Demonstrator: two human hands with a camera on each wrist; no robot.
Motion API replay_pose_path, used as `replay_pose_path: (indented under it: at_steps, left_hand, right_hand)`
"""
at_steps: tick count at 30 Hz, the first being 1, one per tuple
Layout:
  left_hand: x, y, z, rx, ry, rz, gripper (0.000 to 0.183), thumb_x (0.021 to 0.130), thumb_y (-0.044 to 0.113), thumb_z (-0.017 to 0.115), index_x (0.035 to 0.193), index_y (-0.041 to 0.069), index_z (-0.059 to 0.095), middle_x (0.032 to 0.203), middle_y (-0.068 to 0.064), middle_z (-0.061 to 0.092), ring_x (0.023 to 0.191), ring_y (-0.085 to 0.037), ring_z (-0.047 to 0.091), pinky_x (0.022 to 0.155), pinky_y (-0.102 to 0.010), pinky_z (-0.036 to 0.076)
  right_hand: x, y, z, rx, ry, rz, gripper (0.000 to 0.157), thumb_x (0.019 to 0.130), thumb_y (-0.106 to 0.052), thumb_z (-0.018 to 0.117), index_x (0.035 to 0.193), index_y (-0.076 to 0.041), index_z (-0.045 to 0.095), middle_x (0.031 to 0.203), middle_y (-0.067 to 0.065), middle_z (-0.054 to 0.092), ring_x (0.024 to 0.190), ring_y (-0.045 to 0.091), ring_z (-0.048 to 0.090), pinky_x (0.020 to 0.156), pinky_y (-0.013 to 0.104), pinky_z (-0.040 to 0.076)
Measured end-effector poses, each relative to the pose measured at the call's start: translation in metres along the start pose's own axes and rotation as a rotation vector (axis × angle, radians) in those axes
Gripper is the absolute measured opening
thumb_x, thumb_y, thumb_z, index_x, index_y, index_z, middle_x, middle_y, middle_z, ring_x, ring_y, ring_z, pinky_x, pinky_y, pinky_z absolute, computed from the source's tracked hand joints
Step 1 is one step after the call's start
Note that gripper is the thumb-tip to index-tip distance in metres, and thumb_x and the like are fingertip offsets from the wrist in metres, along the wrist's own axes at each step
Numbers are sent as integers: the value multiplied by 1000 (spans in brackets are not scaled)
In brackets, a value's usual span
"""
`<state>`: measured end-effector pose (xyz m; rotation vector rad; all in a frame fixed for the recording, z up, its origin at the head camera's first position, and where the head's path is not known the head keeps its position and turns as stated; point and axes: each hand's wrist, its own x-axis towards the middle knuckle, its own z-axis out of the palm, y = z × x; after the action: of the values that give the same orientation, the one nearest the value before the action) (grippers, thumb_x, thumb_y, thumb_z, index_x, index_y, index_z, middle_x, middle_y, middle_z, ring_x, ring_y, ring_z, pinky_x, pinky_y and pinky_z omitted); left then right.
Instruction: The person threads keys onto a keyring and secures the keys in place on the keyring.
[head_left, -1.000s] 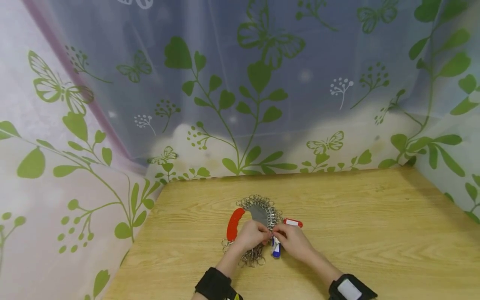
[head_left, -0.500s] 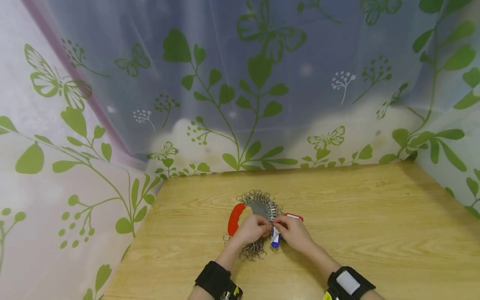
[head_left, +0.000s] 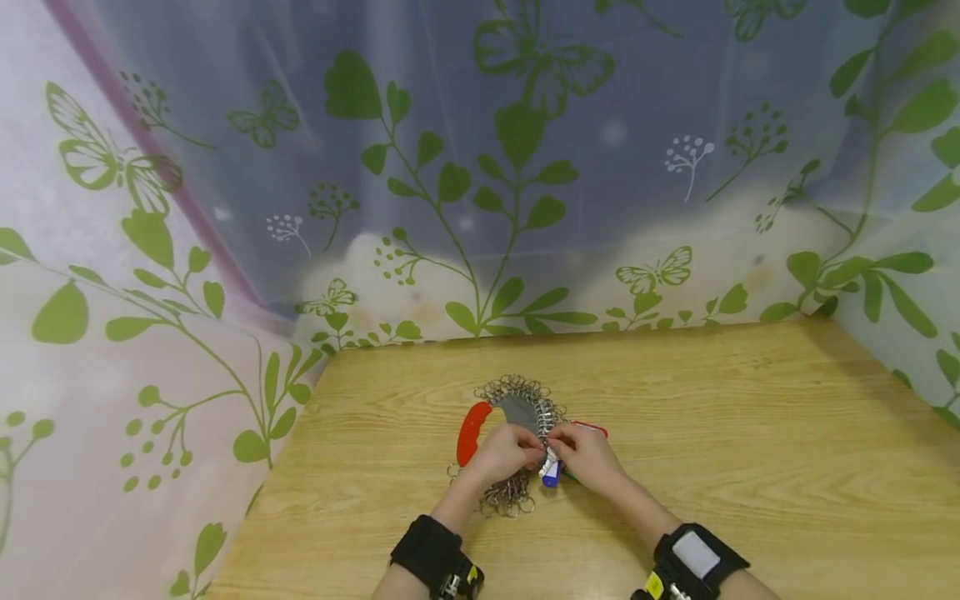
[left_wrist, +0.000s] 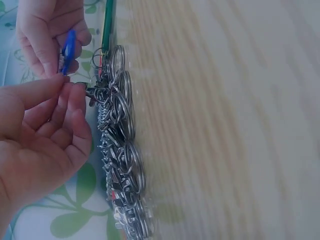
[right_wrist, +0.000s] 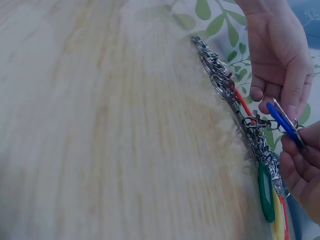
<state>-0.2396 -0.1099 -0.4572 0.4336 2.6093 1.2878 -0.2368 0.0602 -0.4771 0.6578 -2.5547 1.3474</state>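
A looped mass of metal key rings and clasps [head_left: 513,387] lies on the table around a flat grey piece [head_left: 517,414]. My left hand [head_left: 508,452], at the loop's right side, pinches a small metal ring at the end of one clasp. Opposite it, my right hand [head_left: 591,458] pinches a blue key tag [right_wrist: 281,120] with thumb and finger. Silver keys [head_left: 548,462] hang by that tag below the fingertips. The two hands' fingertips nearly meet, and they partly hide the small ring.
A red grip-shaped piece [head_left: 471,434] lies at the loop's left. A red key tag [head_left: 592,428] lies just beyond my right hand. Green [right_wrist: 266,192] and yellow [right_wrist: 278,215] tags show beside the rings in the right wrist view. A patterned curtain [head_left: 420,275] stands behind the wooden table [head_left: 720,417].
The head view has tilted down slightly, so everything sits higher in it. Both hands keep their pinch at the same spot, with small finger shifts; the red tag shows less.
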Motion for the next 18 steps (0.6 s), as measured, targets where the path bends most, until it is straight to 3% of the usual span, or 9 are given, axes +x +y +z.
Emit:
replay_pose_path:
  at_steps: [6,14,18]
  left_hand:
    - [2,2,-1,-15,45,-17,20,90,12,60,78,2,71,70,-4,62,58,-12,50,55,-25,38]
    - [3,7,2,-10,105,-72,16,88,12,63,79,3,73,66,-3,64,61,-14,57,56,-25,43]
    - [3,5,2,-20,102,-78,14,87,13,64,83,4,74,68,-3,65,63,-13,58,58,-26,44]
  right_hand:
    - [2,1,-2,5,-21,-6,6,89,-6,61,88,-7,67,76,-2,62,64,7,53,57,25,44]
    - [3,3,-1,-86,-33,-129,8,88,-4,61,85,-8,67,78,1,65,66,9,57,58,24,44]
    - [4,2,-1,-88,-18,-106,7,88,-3,61,87,-7,68,78,1,65,65,9,57,57,25,44]
